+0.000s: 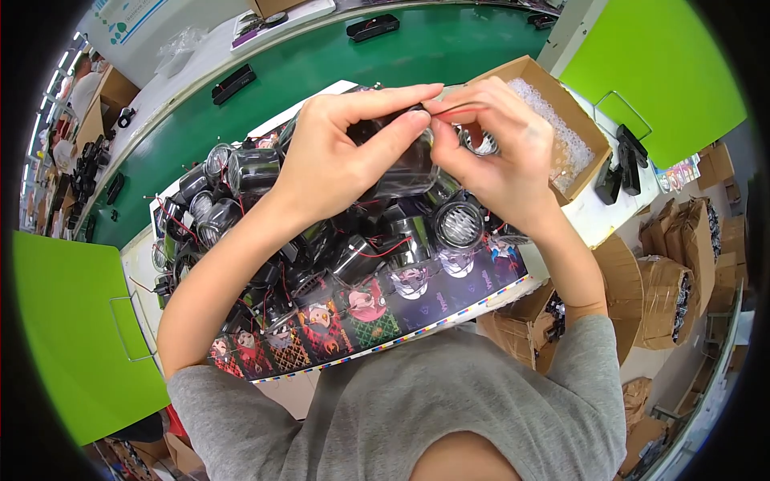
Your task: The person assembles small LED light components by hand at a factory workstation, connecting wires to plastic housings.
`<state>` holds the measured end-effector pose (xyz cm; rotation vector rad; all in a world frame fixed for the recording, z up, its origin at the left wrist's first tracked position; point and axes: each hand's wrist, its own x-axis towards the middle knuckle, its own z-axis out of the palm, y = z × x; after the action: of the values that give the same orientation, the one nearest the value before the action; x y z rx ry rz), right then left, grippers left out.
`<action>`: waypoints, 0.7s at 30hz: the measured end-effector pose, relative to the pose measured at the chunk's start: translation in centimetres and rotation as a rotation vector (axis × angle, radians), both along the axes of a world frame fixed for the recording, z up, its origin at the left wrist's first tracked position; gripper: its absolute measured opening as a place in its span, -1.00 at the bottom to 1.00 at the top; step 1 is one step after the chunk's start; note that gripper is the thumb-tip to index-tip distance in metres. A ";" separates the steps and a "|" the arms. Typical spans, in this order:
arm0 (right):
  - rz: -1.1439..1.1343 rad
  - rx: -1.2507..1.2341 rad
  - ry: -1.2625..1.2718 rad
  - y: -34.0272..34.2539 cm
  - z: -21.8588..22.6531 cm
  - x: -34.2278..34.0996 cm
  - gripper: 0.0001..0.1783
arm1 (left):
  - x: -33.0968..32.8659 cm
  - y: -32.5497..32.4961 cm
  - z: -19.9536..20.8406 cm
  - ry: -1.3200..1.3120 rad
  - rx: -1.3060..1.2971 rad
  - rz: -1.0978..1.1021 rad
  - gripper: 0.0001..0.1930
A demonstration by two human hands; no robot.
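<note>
Both hands meet over a heap of black round housings with clear ribbed fronts point(459, 224), many trailing red and black wires. My left hand point(341, 148) is closed, thumb and fingers gripping a dark shiny housing point(409, 172) partly hidden beneath the hands. Close by, my right hand point(501, 140) pinches a thin red and black wire pair point(465, 107) at the housing's top edge. The fingertips cover the spot where wire and housing come together.
Under the heap lies a printed sheet with cartoon figures point(365, 301). An open cardboard box point(593, 148) of small clear pieces stands at the right, beside black casings point(631, 152). A green conveyor belt point(297, 64) runs behind. Green panels point(76, 321) flank the table; cartons point(666, 297) stand right.
</note>
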<state>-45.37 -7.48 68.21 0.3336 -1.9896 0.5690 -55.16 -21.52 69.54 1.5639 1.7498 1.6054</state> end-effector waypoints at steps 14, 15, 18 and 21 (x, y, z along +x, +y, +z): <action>-0.112 0.083 0.029 -0.7 -1.3 -0.2 -0.78 | 0.6 -0.5 -0.1 0.298 -0.045 0.150 -0.77; -0.099 0.067 0.042 -0.6 -1.5 -0.4 -0.79 | 0.6 -0.4 -0.2 0.295 -0.033 0.155 -0.77; -0.099 0.009 0.049 -0.9 -1.6 -0.6 -0.79 | 0.5 -0.3 -0.4 0.183 -0.072 0.159 -0.77; -0.133 -0.093 0.010 -1.3 -1.8 -0.8 -0.80 | 0.8 0.0 -0.9 0.046 0.007 0.198 -0.76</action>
<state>-46.15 -8.78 66.41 0.1450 -1.9522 0.5720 -54.35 -21.52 68.66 1.4807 1.9798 1.6772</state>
